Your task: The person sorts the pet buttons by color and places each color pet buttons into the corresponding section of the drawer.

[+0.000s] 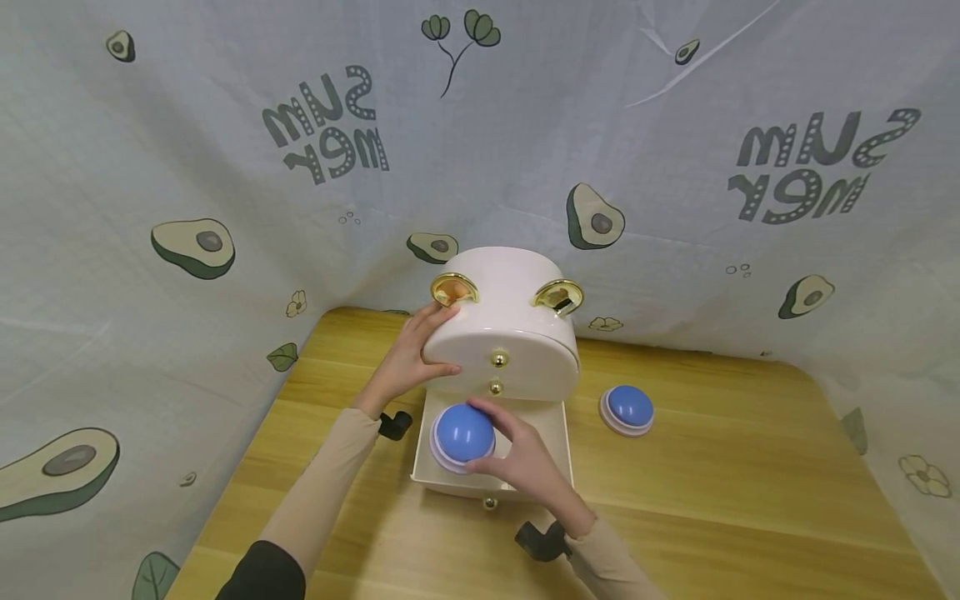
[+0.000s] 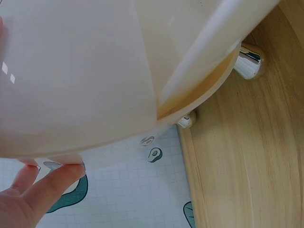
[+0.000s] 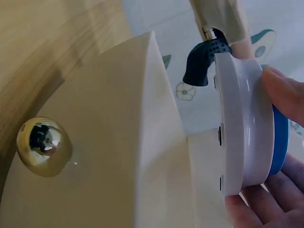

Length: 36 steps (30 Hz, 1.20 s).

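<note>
A white drawer box [image 1: 504,287] with a rounded top, gold ear-shaped trims and gold knobs stands at the table's back. Its lower drawer [image 1: 553,433] is pulled out. My left hand [image 1: 408,354] grips the box's left side, thumb on the front face, fingers round the edge. In my right hand [image 1: 525,458] is a round push button [image 1: 465,433] with a blue dome and white base, held over the drawer's left part. Seen from the right wrist, thumb and fingers [image 3: 259,206] grasp the button's rim and its underside faces the drawer front.
A second blue push button [image 1: 630,406] lies on the wooden table [image 1: 720,475] right of the box. Behind hangs a pale cloth [image 1: 525,150] printed with avocados. The drawer's front knob [image 1: 490,503] sticks out toward me. Gold feet [image 2: 249,61] carry the box.
</note>
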Each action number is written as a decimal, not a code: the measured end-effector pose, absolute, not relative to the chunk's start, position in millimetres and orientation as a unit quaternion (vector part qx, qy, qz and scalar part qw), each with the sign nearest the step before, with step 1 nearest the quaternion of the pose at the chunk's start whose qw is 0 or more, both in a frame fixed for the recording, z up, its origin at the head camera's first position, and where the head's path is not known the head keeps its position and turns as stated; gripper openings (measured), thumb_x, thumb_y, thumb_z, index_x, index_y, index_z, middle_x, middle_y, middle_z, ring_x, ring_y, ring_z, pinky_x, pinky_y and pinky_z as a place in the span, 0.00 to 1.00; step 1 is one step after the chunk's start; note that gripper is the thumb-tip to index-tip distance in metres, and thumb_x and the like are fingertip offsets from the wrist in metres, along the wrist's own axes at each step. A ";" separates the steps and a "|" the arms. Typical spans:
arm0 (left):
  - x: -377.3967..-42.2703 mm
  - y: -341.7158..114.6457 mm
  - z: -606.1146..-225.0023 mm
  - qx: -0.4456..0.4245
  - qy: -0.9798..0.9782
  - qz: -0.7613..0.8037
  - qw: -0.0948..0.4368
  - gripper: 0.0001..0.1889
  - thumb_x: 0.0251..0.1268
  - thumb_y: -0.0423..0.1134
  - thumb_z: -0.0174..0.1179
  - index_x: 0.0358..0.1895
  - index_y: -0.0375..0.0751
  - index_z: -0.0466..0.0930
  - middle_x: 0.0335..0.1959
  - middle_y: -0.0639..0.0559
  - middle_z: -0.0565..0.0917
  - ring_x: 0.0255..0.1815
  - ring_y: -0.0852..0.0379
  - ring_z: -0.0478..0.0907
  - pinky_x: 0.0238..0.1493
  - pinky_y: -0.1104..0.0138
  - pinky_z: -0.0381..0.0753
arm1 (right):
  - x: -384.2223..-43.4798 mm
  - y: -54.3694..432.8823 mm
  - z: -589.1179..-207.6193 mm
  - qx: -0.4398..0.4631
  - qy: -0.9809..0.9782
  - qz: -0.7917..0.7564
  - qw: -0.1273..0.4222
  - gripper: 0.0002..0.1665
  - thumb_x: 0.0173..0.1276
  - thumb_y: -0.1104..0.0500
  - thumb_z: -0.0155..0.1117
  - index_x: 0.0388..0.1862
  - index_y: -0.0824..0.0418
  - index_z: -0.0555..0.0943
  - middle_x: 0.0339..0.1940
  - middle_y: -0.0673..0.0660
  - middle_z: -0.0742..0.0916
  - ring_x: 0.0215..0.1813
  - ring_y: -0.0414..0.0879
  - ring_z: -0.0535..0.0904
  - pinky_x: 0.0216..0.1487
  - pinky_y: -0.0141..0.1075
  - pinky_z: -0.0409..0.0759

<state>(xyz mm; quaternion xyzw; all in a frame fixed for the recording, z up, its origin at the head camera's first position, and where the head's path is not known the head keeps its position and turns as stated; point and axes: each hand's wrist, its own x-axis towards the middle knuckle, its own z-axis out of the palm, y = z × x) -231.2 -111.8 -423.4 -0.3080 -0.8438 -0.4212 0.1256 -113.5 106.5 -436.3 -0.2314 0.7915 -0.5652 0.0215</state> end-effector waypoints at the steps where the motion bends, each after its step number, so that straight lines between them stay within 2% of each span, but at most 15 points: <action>1: -231.4 -111.9 -423.7 -0.309 -0.843 -0.422 0.126 0.46 0.44 0.42 0.77 0.70 0.52 0.62 0.72 0.44 0.58 0.66 0.41 0.57 0.57 0.44 0.65 | -113.9 106.5 -438.6 -0.235 0.793 -0.561 0.020 0.46 0.46 0.64 0.80 0.66 0.65 0.71 0.63 0.61 0.77 0.66 0.56 0.69 0.65 0.48 0.65; 6: -232.7 -112.0 -425.4 -0.312 -0.840 -0.423 0.131 0.46 0.44 0.42 0.77 0.70 0.53 0.62 0.71 0.44 0.59 0.66 0.41 0.57 0.57 0.44 0.66 | -116.8 104.0 -448.7 -0.243 0.807 -0.537 0.022 0.46 0.46 0.62 0.80 0.66 0.64 0.70 0.63 0.61 0.77 0.65 0.58 0.70 0.64 0.52 0.65; 13: -232.7 -111.7 -425.3 -0.317 -0.836 -0.426 0.135 0.46 0.44 0.41 0.77 0.70 0.53 0.62 0.71 0.44 0.59 0.66 0.41 0.57 0.57 0.44 0.65 | -118.6 104.7 -458.6 -0.277 0.802 -0.530 -0.004 0.42 0.51 0.64 0.76 0.66 0.65 0.70 0.63 0.61 0.77 0.65 0.56 0.70 0.63 0.47 0.68; 18: -232.5 -112.4 -426.3 -0.311 -0.837 -0.431 0.128 0.47 0.44 0.42 0.77 0.70 0.55 0.61 0.72 0.45 0.58 0.68 0.42 0.55 0.58 0.44 0.64 | -118.8 104.7 -455.3 -0.259 0.793 -0.550 0.038 0.38 0.57 0.66 0.71 0.67 0.63 0.70 0.65 0.58 0.76 0.68 0.55 0.67 0.65 0.49 0.64; 22: -232.9 -112.5 -426.9 -0.312 -0.837 -0.430 0.128 0.47 0.45 0.42 0.76 0.70 0.54 0.60 0.72 0.45 0.58 0.69 0.43 0.55 0.58 0.44 0.64 | -119.1 105.8 -454.8 -0.259 0.791 -0.551 0.051 0.36 0.59 0.67 0.70 0.67 0.64 0.69 0.66 0.60 0.75 0.68 0.56 0.66 0.65 0.50 0.63; 36: -232.7 -111.8 -427.7 -0.299 -0.840 -0.436 0.120 0.47 0.45 0.42 0.77 0.71 0.56 0.61 0.73 0.48 0.58 0.69 0.44 0.55 0.59 0.45 0.64 | -114.8 130.9 -442.0 -0.259 0.755 -0.602 0.025 0.33 0.61 0.72 0.66 0.66 0.64 0.70 0.65 0.59 0.76 0.68 0.52 0.67 0.66 0.37 0.63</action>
